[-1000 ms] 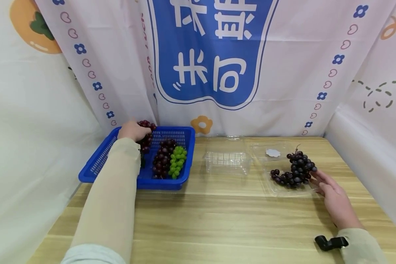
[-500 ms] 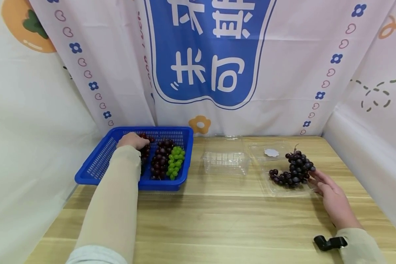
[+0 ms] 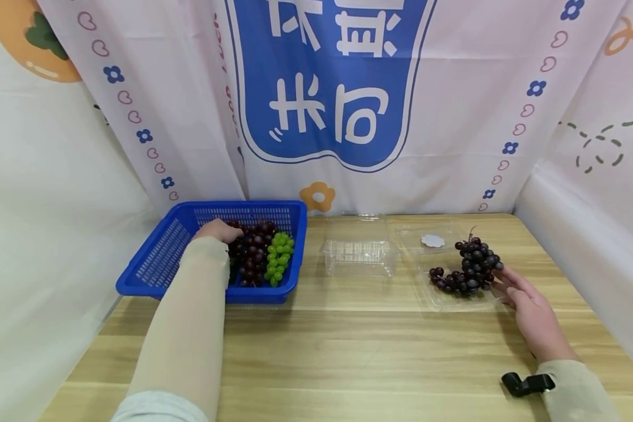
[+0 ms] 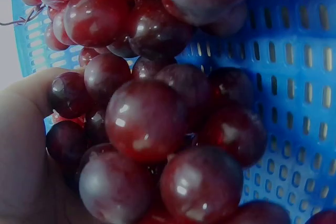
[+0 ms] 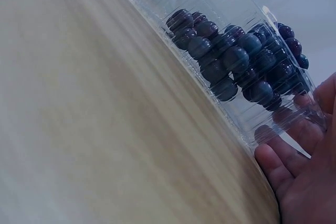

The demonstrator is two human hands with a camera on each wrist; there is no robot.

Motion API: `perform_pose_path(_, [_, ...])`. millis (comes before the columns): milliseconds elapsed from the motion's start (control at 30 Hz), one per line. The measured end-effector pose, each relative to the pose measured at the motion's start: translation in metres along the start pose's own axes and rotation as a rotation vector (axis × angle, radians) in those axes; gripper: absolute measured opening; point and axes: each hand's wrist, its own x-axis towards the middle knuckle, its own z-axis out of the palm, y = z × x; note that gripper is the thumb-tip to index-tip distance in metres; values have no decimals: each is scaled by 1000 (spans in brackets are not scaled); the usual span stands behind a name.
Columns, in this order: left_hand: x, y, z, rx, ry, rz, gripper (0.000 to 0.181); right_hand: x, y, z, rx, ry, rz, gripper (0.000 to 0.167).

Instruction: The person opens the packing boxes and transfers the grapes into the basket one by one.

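Observation:
My left hand [image 3: 216,231] is inside the blue basket [image 3: 145,289], holding a bunch of red grapes [image 4: 147,119] low against the other fruit. Its fingers lie round the bunch in the left wrist view. Beside it in the basket are a dark red bunch [image 3: 253,258] and a small green bunch [image 3: 279,258]. On the right, my right hand [image 3: 533,319] holds the end of an open clear plastic box [image 5: 252,124]. A bunch of black grapes [image 3: 475,266] lies in that box, partly rising above its wall. The left fingertips are hidden in the head view.
Between the basket and the filled box stands another open clear plastic box [image 3: 361,258]. A white scalloped label [image 3: 432,241] is on the filled box's lid. The wooden table [image 3: 348,357] ends at a printed cloth [image 3: 453,176] behind.
My left hand has lowered the red bunch from the basket's back rim down into the basket, slightly toward me. The right hand stays at the box. The view has shifted slightly.

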Motion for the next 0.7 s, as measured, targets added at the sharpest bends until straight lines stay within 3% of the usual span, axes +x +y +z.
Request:
perform_pose_path(267, [0,3,-1,-8,2,-3,96,1,0,0,1,2,-4,51])
perform_pose_path(700, [9,0,-2,-41,47,33,102,0,-4,0,-8,0,10,51])
